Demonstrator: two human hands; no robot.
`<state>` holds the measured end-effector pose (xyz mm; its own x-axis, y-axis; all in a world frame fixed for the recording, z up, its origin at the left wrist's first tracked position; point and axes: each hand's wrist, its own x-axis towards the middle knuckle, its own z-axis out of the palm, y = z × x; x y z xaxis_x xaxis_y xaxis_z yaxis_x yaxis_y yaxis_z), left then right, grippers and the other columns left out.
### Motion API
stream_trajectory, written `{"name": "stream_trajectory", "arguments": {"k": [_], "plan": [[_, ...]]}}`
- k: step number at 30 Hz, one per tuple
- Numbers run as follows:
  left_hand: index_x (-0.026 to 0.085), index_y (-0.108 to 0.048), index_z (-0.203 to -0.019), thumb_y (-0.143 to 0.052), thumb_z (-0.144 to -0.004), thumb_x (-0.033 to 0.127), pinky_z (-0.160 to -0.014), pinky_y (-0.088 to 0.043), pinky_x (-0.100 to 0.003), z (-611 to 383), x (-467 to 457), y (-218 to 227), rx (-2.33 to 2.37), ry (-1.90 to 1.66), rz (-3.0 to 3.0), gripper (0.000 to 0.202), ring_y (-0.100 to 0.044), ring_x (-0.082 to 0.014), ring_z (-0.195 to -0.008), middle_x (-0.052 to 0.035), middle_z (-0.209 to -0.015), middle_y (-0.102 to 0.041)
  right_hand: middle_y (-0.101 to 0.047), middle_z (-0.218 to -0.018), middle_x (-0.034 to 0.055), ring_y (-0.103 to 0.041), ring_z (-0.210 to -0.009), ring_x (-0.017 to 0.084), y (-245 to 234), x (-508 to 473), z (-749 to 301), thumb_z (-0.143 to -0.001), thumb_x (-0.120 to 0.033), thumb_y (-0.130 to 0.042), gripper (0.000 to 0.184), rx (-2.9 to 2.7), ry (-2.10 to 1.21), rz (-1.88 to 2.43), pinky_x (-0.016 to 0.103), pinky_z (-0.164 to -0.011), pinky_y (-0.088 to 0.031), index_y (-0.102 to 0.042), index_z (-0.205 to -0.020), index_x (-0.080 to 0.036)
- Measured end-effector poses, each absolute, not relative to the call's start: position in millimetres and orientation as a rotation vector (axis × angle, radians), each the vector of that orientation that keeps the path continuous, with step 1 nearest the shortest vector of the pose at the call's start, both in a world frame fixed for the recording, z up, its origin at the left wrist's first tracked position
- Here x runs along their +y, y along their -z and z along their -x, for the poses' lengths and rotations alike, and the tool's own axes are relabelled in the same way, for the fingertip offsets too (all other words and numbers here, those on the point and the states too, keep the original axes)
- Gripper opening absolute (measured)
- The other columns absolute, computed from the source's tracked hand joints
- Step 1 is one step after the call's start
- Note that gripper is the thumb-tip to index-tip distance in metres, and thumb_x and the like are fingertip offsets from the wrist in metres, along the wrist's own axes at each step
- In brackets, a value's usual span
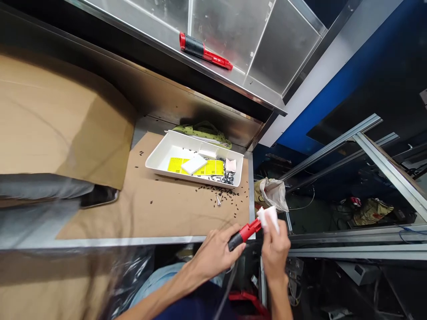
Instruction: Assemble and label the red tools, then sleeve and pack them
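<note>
My left hand [213, 252] is closed round the black end of a red-and-black plastic tube-like part [248, 230], held over the table's front right corner. In my right hand [276, 249] a crumpled white wipe [271, 217] is pinched against the red tip of that part. Beyond my hands lies a white tray [158, 166], holding a yellow printed strip [213, 168], a white block [194, 164], a folded pinkish-white piece [231, 165] and many small black bits. A small silver cone-shaped nozzle [218, 201] rests on the cardboard among scattered black bits.
Cardboard [173, 209] covers the tabletop. On the metal shelf [227, 26] above lies a second red-and-black part [203, 51]. A large cardboard box [60, 120] stands at left, a green patterned pouch [203, 131] behind the tray. An open sack [273, 193] and metal frame [336, 140] are at right.
</note>
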<state>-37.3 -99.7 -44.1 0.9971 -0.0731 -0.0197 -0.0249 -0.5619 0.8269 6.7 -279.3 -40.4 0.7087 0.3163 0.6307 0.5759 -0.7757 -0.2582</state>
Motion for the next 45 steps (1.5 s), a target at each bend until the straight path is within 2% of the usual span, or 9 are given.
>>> {"name": "stream_trajectory", "arguments": {"k": [13, 17, 20, 23, 25, 28, 33, 39, 45], "plan": [[0.022, -0.063, -0.099, -0.046, -0.093, 0.038, -0.058, -0.031, -0.025, 33, -99, 55, -0.155, 0.08, -2.251, 0.025, -0.064, -0.0201, -0.065, -0.004, -0.074, -0.069, -0.066, -0.092, 0.0106, -0.065, -0.078, 0.018, 39, -276, -19, -0.103, -0.033, -0.038, 0.039, -0.54, 0.698, 2.53, 0.026, -0.065, -0.049, -0.07, -0.122, -0.019], [0.021, -0.066, -0.096, -0.049, -0.091, 0.045, -0.06, -0.034, -0.026, 33, -99, 59, -0.134, 0.086, -2.138, 0.029, -0.062, -0.02, -0.066, -0.0048, -0.074, -0.068, -0.065, -0.092, 0.0094, -0.064, -0.078, 0.018, 35, -282, -24, -0.103, -0.034, -0.037, 0.039, -0.552, 0.639, 2.547, 0.027, -0.066, -0.049, -0.069, -0.124, -0.022], [0.021, -0.064, -0.102, -0.056, -0.086, 0.055, -0.053, -0.037, -0.024, 31, -99, 67, -0.062, 0.224, -1.797, 0.039, -0.056, -0.0154, -0.054, -0.0008, -0.067, -0.064, -0.063, -0.092, 0.01, -0.063, -0.079, 0.018, 39, -287, -21, -0.103, -0.032, -0.038, 0.039, -0.53, 0.746, 2.526, 0.028, -0.068, -0.05, -0.069, -0.123, -0.02], [0.018, -0.057, -0.113, -0.059, -0.077, 0.071, -0.038, -0.031, -0.021, 27, -97, 76, 0.019, 0.449, -1.346, 0.064, -0.04, -0.0094, -0.035, 0.0075, -0.05, -0.051, -0.062, -0.094, 0.0101, -0.063, -0.08, 0.017, 45, -287, -15, -0.102, -0.027, -0.043, 0.035, -0.558, 0.801, 2.476, 0.026, -0.068, -0.05, -0.068, -0.125, -0.021], [0.017, -0.055, -0.111, -0.061, -0.072, 0.075, -0.034, -0.027, -0.019, 24, -95, 78, 0.023, 0.518, -1.174, 0.07, -0.036, -0.0076, -0.03, 0.0098, -0.046, -0.047, -0.062, -0.095, 0.0098, -0.063, -0.08, 0.016, 47, -285, -14, -0.102, -0.025, -0.044, 0.034, -0.609, 0.795, 2.45, 0.025, -0.067, -0.05, -0.067, -0.126, -0.022], [0.017, -0.056, -0.106, -0.065, -0.071, 0.072, -0.032, -0.027, -0.017, 23, -92, 76, 0.011, 0.534, -1.093, 0.066, -0.038, -0.0064, -0.029, 0.0088, -0.046, -0.05, -0.062, -0.096, 0.0108, -0.064, -0.083, 0.018, 43, -281, -17, -0.102, -0.025, -0.044, 0.034, -0.598, 0.842, 2.463, 0.028, -0.07, -0.051, -0.068, -0.125, -0.021], [0.016, -0.055, -0.113, -0.065, -0.073, 0.069, -0.031, -0.027, -0.015, 24, -89, 73, 0.032, 0.493, -1.101, 0.068, -0.037, -0.0057, -0.029, 0.0096, -0.045, -0.05, -0.063, -0.095, 0.0097, -0.064, -0.081, 0.016, 41, -276, -18, -0.101, -0.022, -0.045, 0.034, -0.668, 0.807, 2.44, 0.024, -0.067, -0.05, -0.066, -0.127, -0.022], [0.014, -0.06, -0.106, -0.067, -0.079, 0.046, -0.034, -0.032, -0.018, 29, -89, 62, 0.109, 0.37, -1.306, 0.042, -0.039, -0.0072, -0.033, 0.0091, -0.049, -0.049, -0.064, -0.096, 0.0109, -0.065, -0.083, 0.019, 47, -272, -26, -0.102, -0.026, -0.04, 0.036, -0.604, 0.782, 2.553, 0.028, -0.066, -0.05, -0.07, -0.121, -0.021], [0.016, -0.061, -0.099, -0.065, -0.081, 0.044, -0.036, -0.032, -0.017, 30, -89, 55, 0.119, 0.301, -1.386, 0.033, -0.04, -0.0067, -0.035, 0.0081, -0.054, -0.051, -0.065, -0.095, 0.01, -0.065, -0.084, 0.018, 53, -265, -25, -0.102, -0.028, -0.041, 0.035, -0.622, 0.766, 2.473, 0.027, -0.069, -0.052, -0.07, -0.12, -0.021]]}}
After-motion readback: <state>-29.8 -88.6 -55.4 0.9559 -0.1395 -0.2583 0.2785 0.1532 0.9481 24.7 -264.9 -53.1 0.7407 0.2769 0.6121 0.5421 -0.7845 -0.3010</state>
